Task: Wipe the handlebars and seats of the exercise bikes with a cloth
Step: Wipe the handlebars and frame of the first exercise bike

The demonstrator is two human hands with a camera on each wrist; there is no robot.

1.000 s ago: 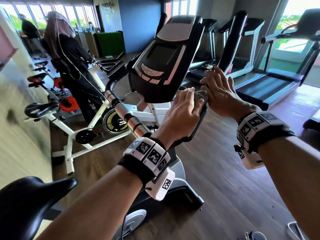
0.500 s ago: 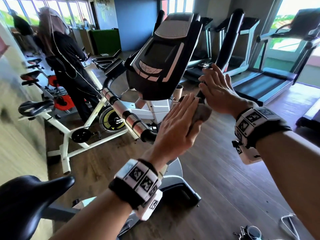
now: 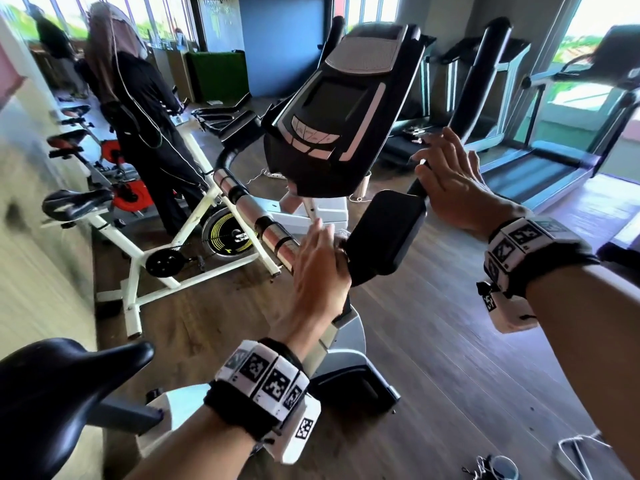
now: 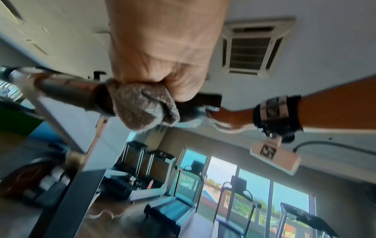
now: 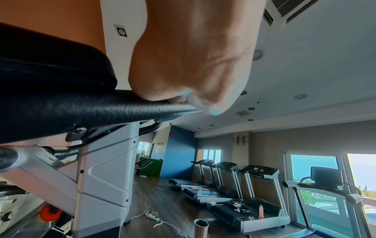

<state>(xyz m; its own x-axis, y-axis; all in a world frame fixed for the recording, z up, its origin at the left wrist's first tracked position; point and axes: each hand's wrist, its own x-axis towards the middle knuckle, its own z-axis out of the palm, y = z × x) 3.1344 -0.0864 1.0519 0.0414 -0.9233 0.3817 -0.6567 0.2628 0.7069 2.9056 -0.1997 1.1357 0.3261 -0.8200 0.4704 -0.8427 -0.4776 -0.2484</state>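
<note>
- The left hand (image 3: 320,271) lies over the left handlebar (image 3: 256,216) with a grey-brown cloth (image 4: 142,109) bunched under the palm; the left wrist view shows the cloth pressed between palm and bar and wrapping round it. The fingers point up and forward, nearly straight but blurred, so how tightly they hold cannot be told.
- Just right of this hand sits the black arm pad (image 3: 384,233), touching its edge.
- Beyond its fingertips the bar runs up and left in chrome and black bands.
- The right hand (image 3: 450,185) rests on the right handlebar (image 3: 417,187) just past the far corner of the pad, fingers stretched out and spread, palm on the black grip; it holds no cloth. The right wrist view shows the heel of the hand pressing the textured black bar (image 5: 101,111).
- Between the two hands, ahead and above, stands the console (image 3: 339,109).
- Below and left of the left wrist is the black seat (image 3: 52,393).
- Further left stand white spin bikes (image 3: 156,244) and a person in black (image 3: 145,116).
- Beyond the right hand are treadmills (image 3: 540,164).
</note>
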